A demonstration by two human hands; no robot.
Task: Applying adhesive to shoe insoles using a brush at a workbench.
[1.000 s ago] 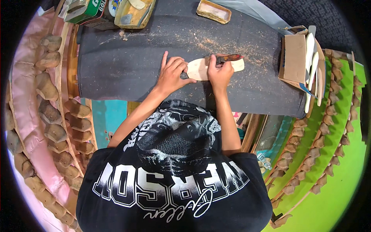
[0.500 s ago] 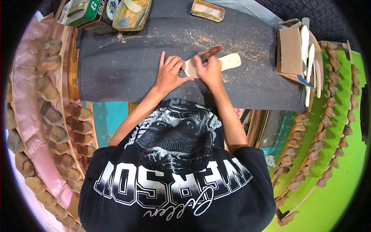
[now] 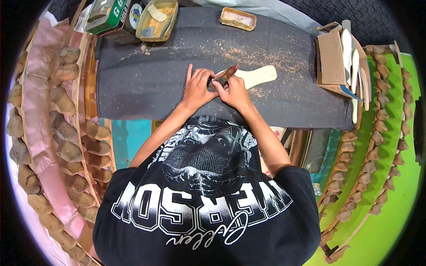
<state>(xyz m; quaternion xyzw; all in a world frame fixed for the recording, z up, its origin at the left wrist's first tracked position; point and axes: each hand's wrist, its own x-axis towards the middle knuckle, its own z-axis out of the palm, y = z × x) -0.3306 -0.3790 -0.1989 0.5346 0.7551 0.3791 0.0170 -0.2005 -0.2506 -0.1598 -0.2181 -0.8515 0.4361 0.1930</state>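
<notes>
On the dark cloth-covered table lies a pale, flat insole-shaped piece (image 3: 261,76), rounded at its right end. Its left part runs beneath my right hand (image 3: 232,92), which is closed around a dark tool with a reddish handle end (image 3: 230,72). The tool tilts up to the right, and its working end is hidden. My left hand (image 3: 198,89) is at the piece's left end, with the outer finger stretched away. Its thumb and other fingers curve around a small dark part between the two hands; I cannot make out what it is.
Shavings (image 3: 253,57) litter the cloth. At the back stand a green-and-dark can (image 3: 111,22), a tub with a spatula (image 3: 163,33) and a shallow tray (image 3: 238,19). A cardboard box (image 3: 333,60) holds pale strips at right. Racks of brown lumpy pieces (image 3: 64,99) flank both sides.
My right hand has shifted left along the piece, close to my left hand. The tool has moved left and stands at a steeper tilt. More of the piece's middle shows.
</notes>
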